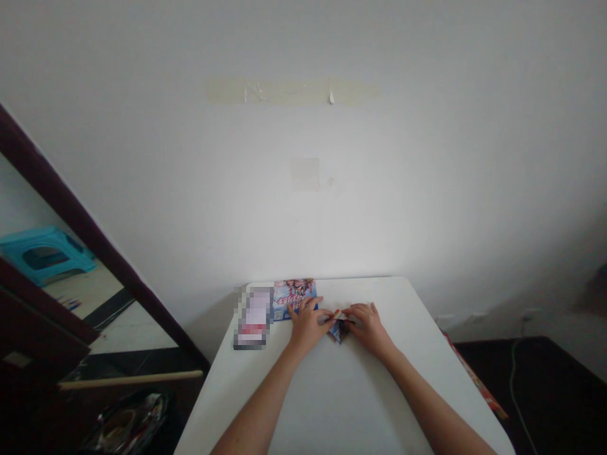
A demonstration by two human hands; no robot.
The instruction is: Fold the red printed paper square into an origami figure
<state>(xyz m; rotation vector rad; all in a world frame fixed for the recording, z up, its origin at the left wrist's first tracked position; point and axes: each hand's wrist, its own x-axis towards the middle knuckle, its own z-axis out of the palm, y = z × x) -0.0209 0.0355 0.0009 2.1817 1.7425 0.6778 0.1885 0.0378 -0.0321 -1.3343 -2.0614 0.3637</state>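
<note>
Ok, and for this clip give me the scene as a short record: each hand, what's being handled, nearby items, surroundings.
left hand: fingertips on the folded paper piece
right hand: fingertips on the same piece, from the other side
piece handled: small, pointed toward the wearer, blue print showing; details too small to tell
surface: white table against a pale wall
beside left hand: colorful printed sheet
farther left: pixelated item, identity unclear
beyond the doorway: blue plastic stool

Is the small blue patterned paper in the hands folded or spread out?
Folded: the small blue patterned paper narrows to a point between left hand and right hand, pale part above.
</note>
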